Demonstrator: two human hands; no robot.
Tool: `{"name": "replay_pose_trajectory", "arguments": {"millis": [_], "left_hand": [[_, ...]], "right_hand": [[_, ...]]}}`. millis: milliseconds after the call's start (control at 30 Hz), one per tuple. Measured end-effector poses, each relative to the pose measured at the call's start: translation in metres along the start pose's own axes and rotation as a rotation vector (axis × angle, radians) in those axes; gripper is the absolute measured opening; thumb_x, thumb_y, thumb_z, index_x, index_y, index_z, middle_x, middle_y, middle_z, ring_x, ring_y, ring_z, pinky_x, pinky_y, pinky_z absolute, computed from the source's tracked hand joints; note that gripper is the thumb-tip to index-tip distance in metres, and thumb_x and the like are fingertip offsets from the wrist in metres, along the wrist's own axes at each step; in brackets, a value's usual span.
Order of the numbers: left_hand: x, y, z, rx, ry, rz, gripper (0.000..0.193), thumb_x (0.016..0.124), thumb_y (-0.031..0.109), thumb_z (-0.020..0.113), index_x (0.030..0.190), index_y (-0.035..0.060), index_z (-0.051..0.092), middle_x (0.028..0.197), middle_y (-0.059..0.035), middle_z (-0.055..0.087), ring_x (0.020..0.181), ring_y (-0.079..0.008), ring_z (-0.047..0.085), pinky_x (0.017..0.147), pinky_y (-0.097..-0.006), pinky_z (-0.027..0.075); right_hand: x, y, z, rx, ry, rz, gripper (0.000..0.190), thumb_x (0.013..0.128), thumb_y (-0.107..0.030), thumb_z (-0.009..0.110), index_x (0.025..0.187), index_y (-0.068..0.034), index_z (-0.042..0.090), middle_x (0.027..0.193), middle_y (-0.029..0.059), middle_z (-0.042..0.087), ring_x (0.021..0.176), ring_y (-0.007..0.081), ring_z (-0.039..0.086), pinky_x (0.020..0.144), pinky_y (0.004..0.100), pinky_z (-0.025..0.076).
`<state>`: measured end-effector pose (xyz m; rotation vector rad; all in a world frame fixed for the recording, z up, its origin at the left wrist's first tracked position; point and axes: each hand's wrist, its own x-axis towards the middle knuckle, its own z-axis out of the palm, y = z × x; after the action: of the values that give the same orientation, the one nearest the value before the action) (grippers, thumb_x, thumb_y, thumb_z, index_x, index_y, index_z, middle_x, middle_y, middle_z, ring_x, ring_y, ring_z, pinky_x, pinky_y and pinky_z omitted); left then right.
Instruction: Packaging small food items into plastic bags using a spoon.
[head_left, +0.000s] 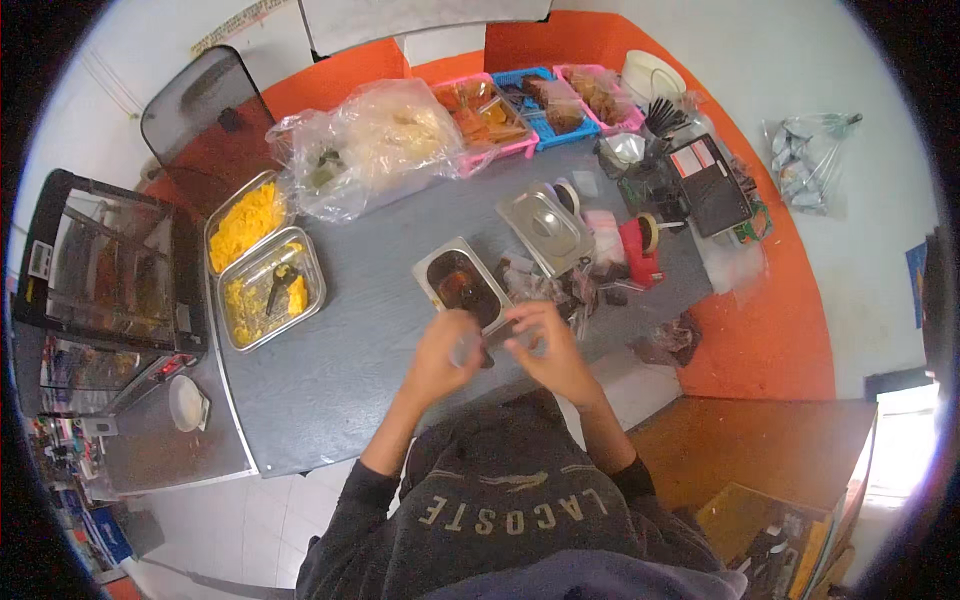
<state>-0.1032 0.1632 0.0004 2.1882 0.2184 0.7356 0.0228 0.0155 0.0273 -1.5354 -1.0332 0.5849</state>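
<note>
My left hand (445, 358) is curled in front of a steel pan of dark sauce (463, 289). At its fingertips is a small dark packet (487, 361), mostly hidden and blurred; a clear patch beside the fingers looks like thin plastic. My right hand (553, 356) is just to the right, at the pan's near right corner. Its thumb and fingers are bent and apart, with no object plainly seen between them. Small clear bags with dark contents (529, 283) lie in a heap right of the pan. Behind them sits a steel pan lid (547, 227).
Two steel trays hold yellow food (244, 229) and a black spoon (280, 289) at left. Large plastic bags (375, 150) and colored baskets (480, 120) line the back. Tape rolls (647, 232), a red item (637, 259) and a black tablet-like device (709, 187) stand right. A glass display case (112, 262) flanks the table.
</note>
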Motion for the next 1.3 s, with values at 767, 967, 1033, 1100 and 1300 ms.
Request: {"name": "replay_pose_trajectory", "arguments": {"millis": [767, 967, 1033, 1100, 1300], "left_hand": [[0.032, -0.106, 0.007, -0.654, 0.289, -0.686, 0.020, 0.073, 0.013, 0.072, 0.080, 0.0074, 0.054, 0.073, 0.0012, 0.054, 0.072, -0.0086, 0.051, 0.065, -0.0231, 0.040], [0.026, -0.104, 0.005, -0.613, 0.301, -0.666, 0.019, 0.075, 0.013, 0.072, 0.079, 0.0077, 0.054, 0.072, 0.0020, 0.054, 0.069, -0.0069, 0.049, 0.062, -0.0220, 0.039], [0.026, -0.098, 0.008, -0.624, 0.304, -0.665, 0.019, 0.075, 0.013, 0.072, 0.080, 0.0082, 0.053, 0.072, 0.0022, 0.054, 0.069, -0.0065, 0.048, 0.062, -0.0216, 0.039], [0.028, -0.091, 0.008, -0.617, 0.298, -0.654, 0.019, 0.075, 0.013, 0.071, 0.080, 0.0083, 0.053, 0.072, 0.0023, 0.054, 0.068, -0.0064, 0.048, 0.062, -0.0216, 0.038], [0.026, -0.089, 0.012, -0.611, 0.318, -0.628, 0.019, 0.076, 0.012, 0.070, 0.080, 0.0072, 0.053, 0.072, 0.0022, 0.054, 0.068, -0.0063, 0.047, 0.061, -0.0213, 0.037]], "right_hand": [[0.001, 0.077, 0.022, -0.412, -0.110, -0.313, 0.030, 0.077, 0.002, 0.056, 0.107, -0.002, 0.056, 0.108, 0.0144, 0.054, 0.100, 0.0285, 0.056, 0.085, 0.0331, 0.046], [-0.043, 0.084, 0.017, -0.425, -0.352, -0.229, 0.049, 0.069, 0.013, 0.049, 0.115, -0.004, 0.055, 0.118, 0.0144, 0.050, 0.110, 0.0277, 0.051, 0.088, 0.0338, 0.045], [-0.036, 0.075, 0.013, -0.433, -0.274, -0.251, 0.050, 0.068, 0.013, 0.048, 0.115, -0.004, 0.055, 0.118, 0.0139, 0.051, 0.109, 0.0276, 0.052, 0.088, 0.0335, 0.045], [-0.024, 0.072, 0.013, -0.438, -0.194, -0.274, 0.050, 0.068, 0.013, 0.048, 0.114, -0.005, 0.055, 0.117, 0.0134, 0.051, 0.108, 0.0275, 0.052, 0.087, 0.0332, 0.046], [-0.048, 0.086, 0.018, -0.495, -0.191, -0.269, 0.034, 0.077, 0.004, 0.052, 0.111, -0.002, 0.056, 0.111, 0.0148, 0.054, 0.103, 0.0282, 0.055, 0.086, 0.0344, 0.047]]}}
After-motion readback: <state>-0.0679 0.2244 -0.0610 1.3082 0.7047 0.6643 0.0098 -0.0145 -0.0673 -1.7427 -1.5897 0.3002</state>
